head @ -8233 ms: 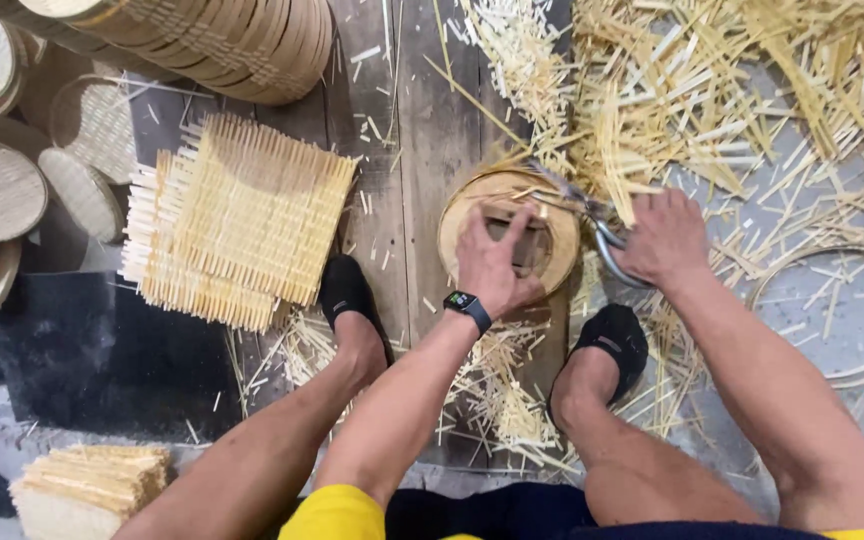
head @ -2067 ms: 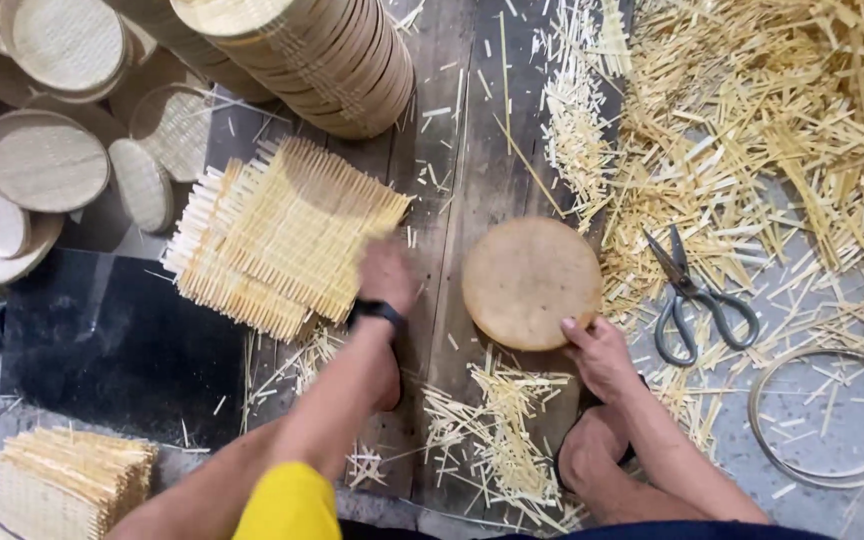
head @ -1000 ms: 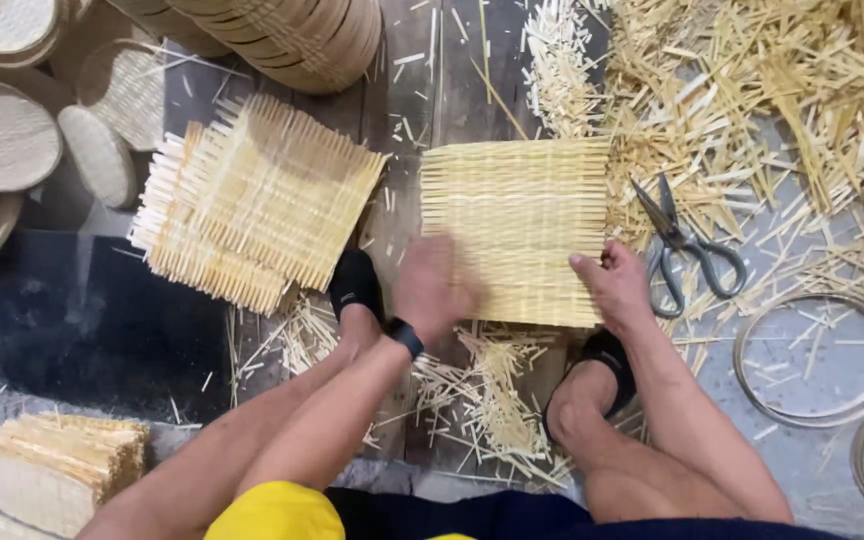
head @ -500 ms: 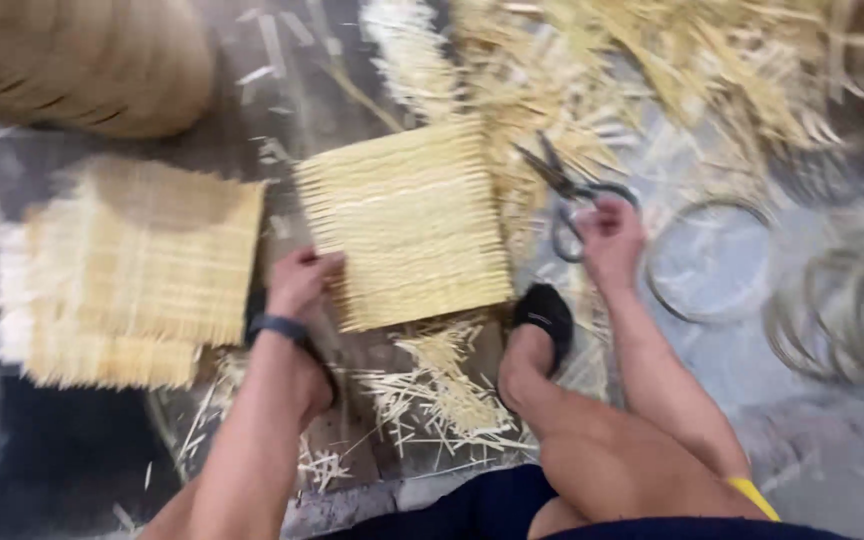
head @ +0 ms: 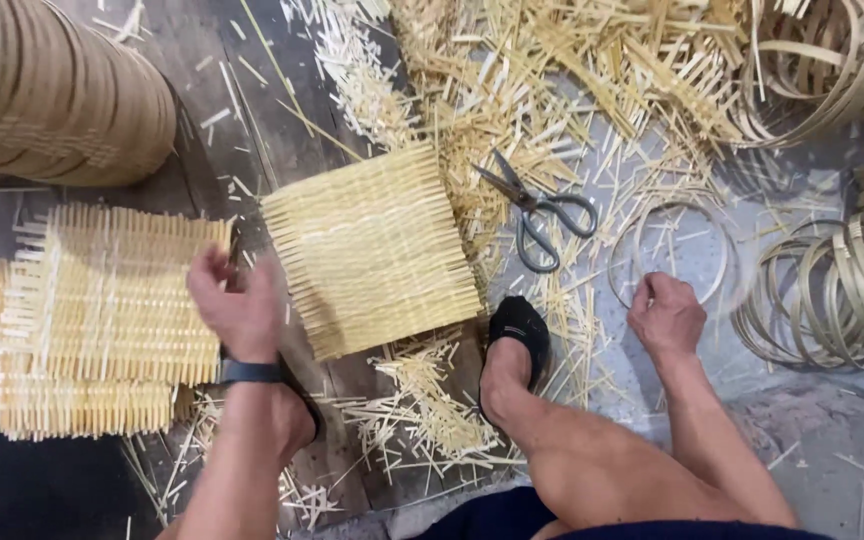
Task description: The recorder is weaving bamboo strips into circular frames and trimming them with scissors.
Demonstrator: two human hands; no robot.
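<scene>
A square woven bamboo mat with fringed edges lies on the dark wooden board between my feet. My left hand, with a black wristband, hovers just left of it, at the right edge of a stack of similar mats. Its fingers are half curled and hold nothing. My right hand is down on the grey floor at the near rim of a thin bamboo hoop, fingers curled on it. Grey scissors lie between the mat and the hoop.
A tall stack of round woven lids lies top left. Bundles of bamboo hoops crowd the right side and top right corner. Bamboo trimmings litter the floor. My right foot in a black sandal rests below the mat.
My right hand has moved from the scissors down to the thin hoop. My left hand has let go of the square mat and shifted left toward the stack.
</scene>
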